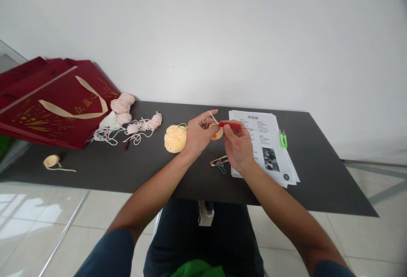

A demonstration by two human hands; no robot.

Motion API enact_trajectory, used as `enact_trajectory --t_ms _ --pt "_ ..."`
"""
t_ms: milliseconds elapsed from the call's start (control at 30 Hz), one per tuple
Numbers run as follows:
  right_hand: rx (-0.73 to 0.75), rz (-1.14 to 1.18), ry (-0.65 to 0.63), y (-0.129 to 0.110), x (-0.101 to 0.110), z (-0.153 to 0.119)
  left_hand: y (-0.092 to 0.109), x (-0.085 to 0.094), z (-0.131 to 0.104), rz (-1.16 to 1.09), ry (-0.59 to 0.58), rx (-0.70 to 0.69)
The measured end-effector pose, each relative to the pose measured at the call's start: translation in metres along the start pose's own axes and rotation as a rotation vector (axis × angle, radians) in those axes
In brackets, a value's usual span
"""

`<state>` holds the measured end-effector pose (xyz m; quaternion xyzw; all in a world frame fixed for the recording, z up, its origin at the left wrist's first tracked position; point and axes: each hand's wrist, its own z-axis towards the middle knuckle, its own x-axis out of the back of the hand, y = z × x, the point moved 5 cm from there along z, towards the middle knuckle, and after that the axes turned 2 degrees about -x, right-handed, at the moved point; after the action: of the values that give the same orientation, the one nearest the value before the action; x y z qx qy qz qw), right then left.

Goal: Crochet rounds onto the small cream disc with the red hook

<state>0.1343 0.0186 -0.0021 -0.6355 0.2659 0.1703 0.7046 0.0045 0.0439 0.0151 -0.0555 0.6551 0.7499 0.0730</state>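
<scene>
My right hand [238, 148] is closed around the red handle of a crochet hook [229, 124], whose tip points left toward my other hand. Between thumb and fingers, my left hand [196, 136] pinches a small cream-yellow crochet piece [218, 133], with pale yarn running over the raised index finger. A small orange marker [214, 137] shows on the piece. The exact stitch at the hook's tip is too small to make out. Just left of my left hand lies a ball of yellow yarn [175, 139], partly hidden by that hand.
Printed sheets [273, 158] lie under my right hand, with green thread snips [282, 138] at their right edge. A large safety pin [218, 161] with coloured markers lies nearer me. Leftward are pink yarn [122, 103], a small cream crochet piece [51, 161] and dark red bags [63, 103].
</scene>
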Motion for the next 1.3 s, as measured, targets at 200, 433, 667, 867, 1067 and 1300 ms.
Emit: enact_trajectory --t_ms 200,433,667,867,1067,1300 --pt "-0.009 0.043 -0.011 -0.024 -0.013 0.000 0.036 -0.012 -0.006 -0.027 -0.024 -0.050" --pt "0.020 0.065 -0.091 -0.059 -0.019 -0.002 0.060 -0.026 -0.010 -0.133 -0.105 -0.111" --pt "-0.045 0.025 -0.070 -0.046 -0.007 0.012 0.033 -0.028 0.004 -0.225 -0.116 -0.014" --pt "-0.113 0.043 -0.046 -0.016 0.004 0.022 0.004 -0.013 0.005 -0.204 -0.059 -0.016" --pt "-0.100 -0.003 -0.076 -0.009 0.013 0.020 -0.004 -0.004 -0.003 -0.139 0.013 -0.041" --pt "-0.031 -0.032 -0.074 -0.012 0.022 0.014 0.004 -0.002 -0.011 0.005 0.035 -0.121"
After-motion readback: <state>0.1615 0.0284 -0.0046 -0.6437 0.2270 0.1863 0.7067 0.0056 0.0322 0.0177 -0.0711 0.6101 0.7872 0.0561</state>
